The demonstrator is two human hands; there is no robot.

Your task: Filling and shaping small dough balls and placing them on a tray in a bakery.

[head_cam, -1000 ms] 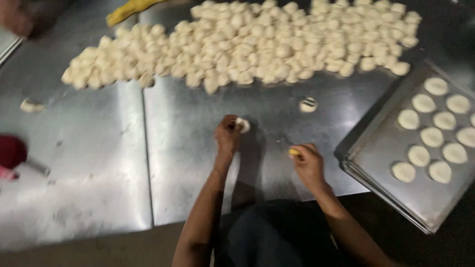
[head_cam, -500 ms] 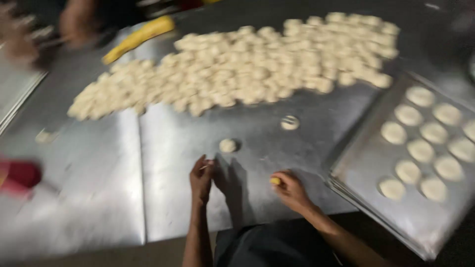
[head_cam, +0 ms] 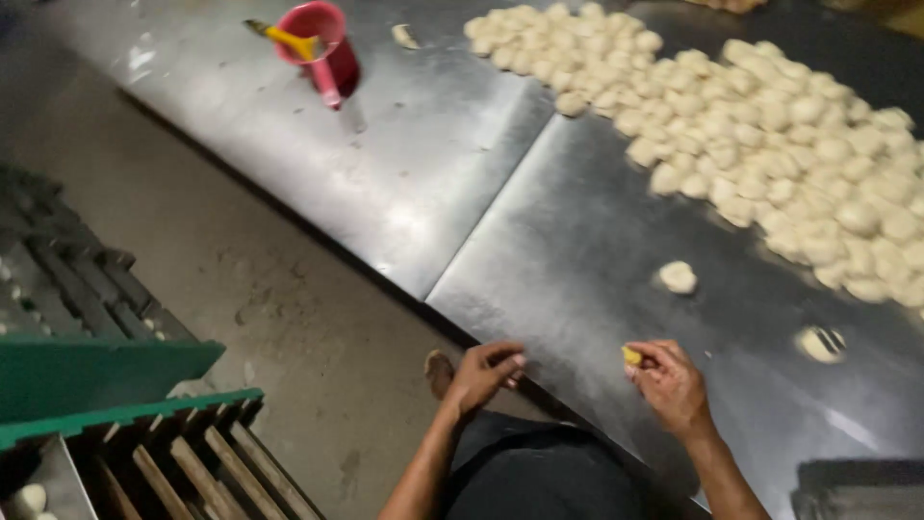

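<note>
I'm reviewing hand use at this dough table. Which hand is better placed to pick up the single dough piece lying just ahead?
Probably the right hand: it is nearer the dough piece, though it pinches a yellow bit. The left hand is at the table edge.

the shiny grey metal table (head_cam: 414,183) has a wide bare strip running from the upper left of the frame down to the lower middle, and a hand could slide along it. at the top left of that strip stands a pink plastic cup (head_cam: 327,48) with a yellow tool in it, blocking that corner. the big heap of pale round dough pieces (head_cam: 770,135) fills the upper right, with no gaps to pass through. one lone dough ball (head_cam: 678,277) and a flat dough piece (head_cam: 820,343) sit in the open patch at the right. the green slatted rack (head_cam: 115,385) crowds the lower left.
</note>
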